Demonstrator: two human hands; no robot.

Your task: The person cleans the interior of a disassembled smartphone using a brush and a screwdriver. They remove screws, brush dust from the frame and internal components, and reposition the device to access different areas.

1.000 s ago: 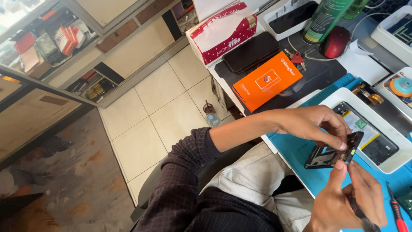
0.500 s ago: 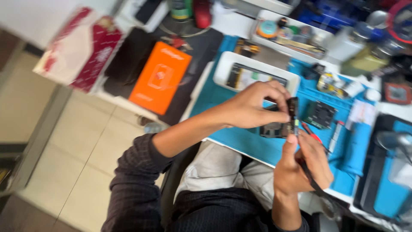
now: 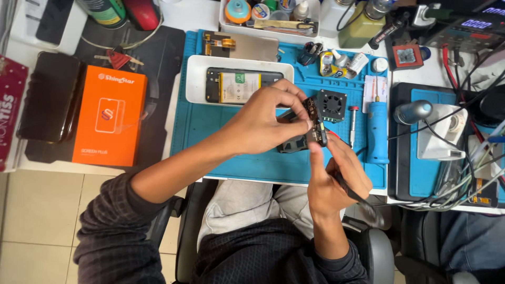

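A small dark circuit board (image 3: 315, 122), flat and studded with components, is pinched upright by the left hand (image 3: 265, 120) over the blue rubbery mat (image 3: 200, 126). A thin black tool (image 3: 351, 190) is gripped by the right hand (image 3: 336, 181), thumb pressed to the board. A square black fan (image 3: 331, 105) lies just behind.

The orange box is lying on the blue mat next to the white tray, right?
Not quite. The orange box lies on the black mat, left of the blue mat. The white tray is what sits on the blue mat. The head view shows this.
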